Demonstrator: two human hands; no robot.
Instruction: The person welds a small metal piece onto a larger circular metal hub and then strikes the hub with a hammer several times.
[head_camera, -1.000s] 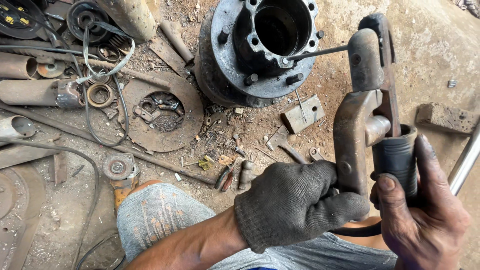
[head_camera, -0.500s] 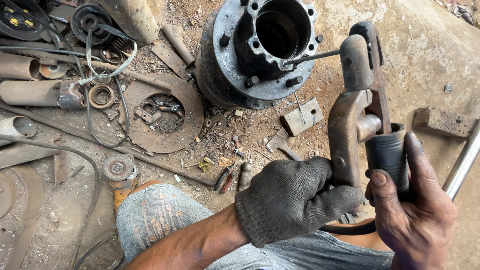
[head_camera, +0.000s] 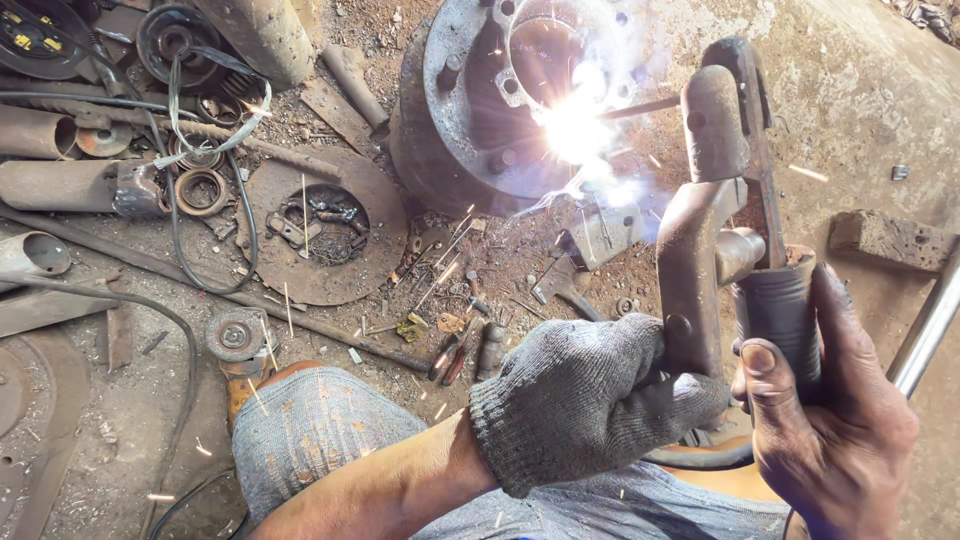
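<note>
My left hand (head_camera: 590, 395), in a grey knit glove, grips the lower body of a rusty welding electrode holder (head_camera: 710, 190). Bare, my right hand (head_camera: 835, 420) wraps the holder's dark ribbed handle (head_camera: 775, 310). A thin electrode rod (head_camera: 640, 105) runs from the holder's jaws to a heavy steel wheel hub (head_camera: 470, 110) on the ground. At the rod's tip a bright white arc (head_camera: 575, 125) burns on the hub's rim, throwing sparks and pale smoke.
A rusty round disc (head_camera: 320, 225) lies left of the hub, with pipes (head_camera: 60, 185), rings and black cables (head_camera: 200, 260) further left. Pliers (head_camera: 450, 355) and scrap plates (head_camera: 605, 235) lie near my knee (head_camera: 320, 420). A brick (head_camera: 890, 240) and metal tube (head_camera: 930, 320) sit right.
The arc has struck: earlier the rod tip rested dark on the hub, now it glares with sparks flying. Both hands hold the holder much as before.
</note>
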